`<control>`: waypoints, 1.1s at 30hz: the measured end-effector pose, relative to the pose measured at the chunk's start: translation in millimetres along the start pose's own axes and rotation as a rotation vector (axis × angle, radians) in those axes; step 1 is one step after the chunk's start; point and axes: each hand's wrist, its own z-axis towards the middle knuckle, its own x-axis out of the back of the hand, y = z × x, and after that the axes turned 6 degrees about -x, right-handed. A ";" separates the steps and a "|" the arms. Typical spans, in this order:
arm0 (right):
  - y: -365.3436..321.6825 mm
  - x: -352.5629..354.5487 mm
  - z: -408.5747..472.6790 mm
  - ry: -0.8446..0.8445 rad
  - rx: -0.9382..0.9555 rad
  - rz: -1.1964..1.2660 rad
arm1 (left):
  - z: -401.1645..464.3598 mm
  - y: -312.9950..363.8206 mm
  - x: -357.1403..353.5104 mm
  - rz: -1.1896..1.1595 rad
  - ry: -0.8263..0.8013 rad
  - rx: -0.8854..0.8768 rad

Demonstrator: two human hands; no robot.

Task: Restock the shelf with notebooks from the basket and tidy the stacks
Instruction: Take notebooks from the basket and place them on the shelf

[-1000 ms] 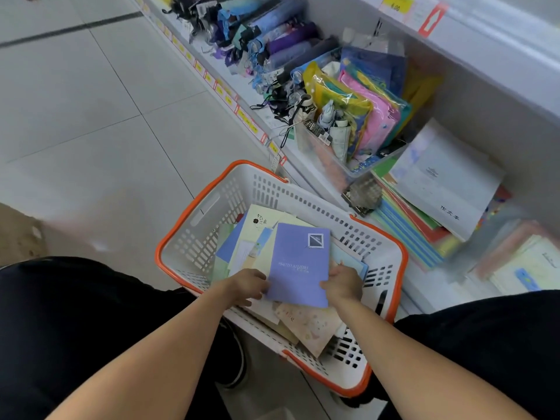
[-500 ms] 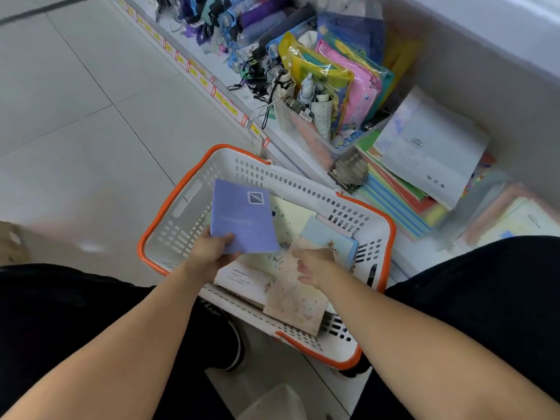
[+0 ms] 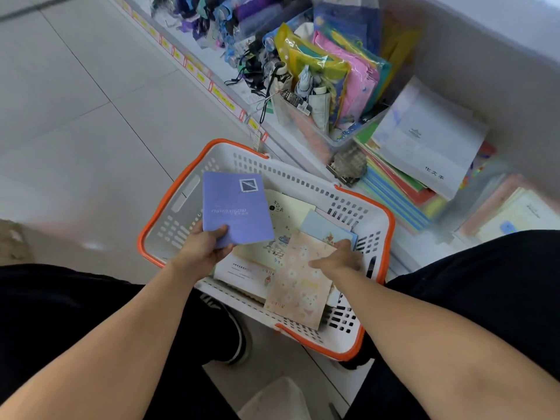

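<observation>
Shop aisle, pale tiled floor [image 3: 75,110], low white bottom shelf [image 3: 403,253] running along the right side. White perforated plastic basket with orange rim [image 3: 169,204] sits on the floor just beside the shelf edge, between the person's knees. Left hand [image 3: 203,253] grips a lilac softcover notebook with a small square emblem [image 3: 235,207] by its near corner, thumb on the cover, lifted above the basket's left half. Right hand [image 3: 339,259] presses onto a peach floral-print notebook [image 3: 300,286] lying at the near right of the basket; fingers hidden, so cannot tell whether it pinches it or only touches it. Several more notebooks lie loose underneath, including a pale yellow illustrated one [image 3: 288,216] and a light blue one [image 3: 327,230]. On the shelf, a slanted pile of multicoloured thin exercise books [image 3: 394,192] topped by a large white booklet [image 3: 430,137] looks untidy. Clear plastic tub of umbrellas and coloured pouches [image 3: 327,86] stands next to it. Judged early: basket mostly full, stacks not yet straightened, lilac one not yet shelved.
</observation>
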 end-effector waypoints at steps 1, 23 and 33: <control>-0.6 3.8 2.7 0.002 0.000 -0.006 | 0.1 -0.8 -0.7 -0.002 0.011 -0.004; -4.7 24.3 20.5 -0.056 0.185 -0.245 | -4.3 -2.1 -2.7 0.036 -0.057 -0.050; 18.9 24.0 4.5 -0.650 -0.258 0.533 | -2.6 -1.6 -8.4 -0.014 0.018 -0.057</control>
